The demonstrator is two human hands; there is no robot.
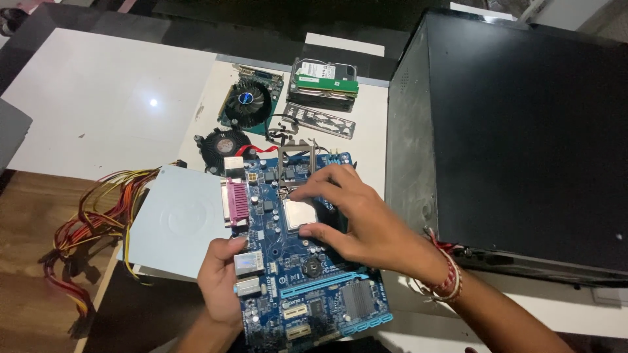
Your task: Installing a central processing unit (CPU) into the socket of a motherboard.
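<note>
A blue motherboard [307, 287] lies in front of me, tilted a little. My left hand [222, 278] grips its left edge beside the metal port blocks. My right hand [356, 219] reaches over the socket, thumb and fingers around the square silver processor [299, 212]. The socket's metal load plate [297, 160] stands raised behind the chip. A red and white thread band is on my right wrist.
A grey power supply [180, 219] with red and yellow cables [91, 222] sits left of the board. Behind are a round cooler fan [222, 145], a graphics card [248, 101], a hard drive with memory sticks [325, 84] and a metal port shield [319, 119]. A black computer case [517, 137] fills the right.
</note>
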